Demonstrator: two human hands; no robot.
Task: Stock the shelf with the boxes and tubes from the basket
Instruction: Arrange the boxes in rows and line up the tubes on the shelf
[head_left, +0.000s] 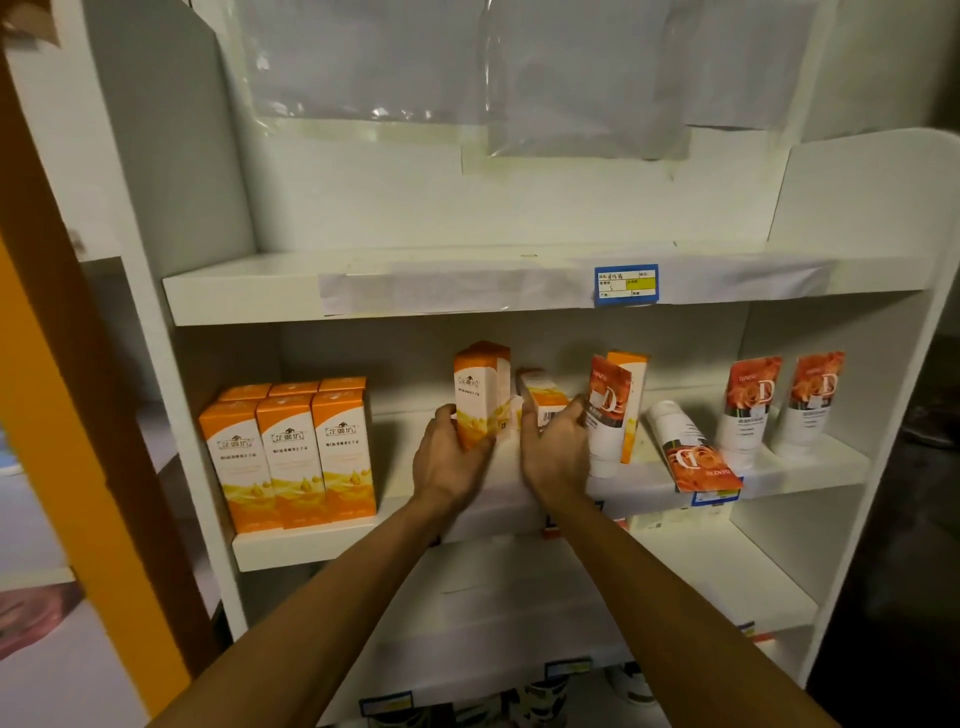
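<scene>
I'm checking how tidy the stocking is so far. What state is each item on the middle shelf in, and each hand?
Left hand: grips an upright orange box.
Right hand: holds a tilted orange box.
Block of orange boxes: upright, in rows.
Leaning tube: tilted against a box.
Fallen tube: lying down.
Two right tubes: standing on their caps.

Single view, head-worn, wide-angle. Faces forward and slightly down, square-on to a white shelf unit (545, 283) at arm's reach. Frame takes in the back panel above, the middle shelf at centre, and part of a lower shelf beneath. Both forearms enter from the bottom edge, the left hand (449, 457) and right hand (558, 452) meeting at mid-frame. Edges bow with lens distortion; an orange upright (78, 415) shows at far left. No second view to share coverage.
</scene>
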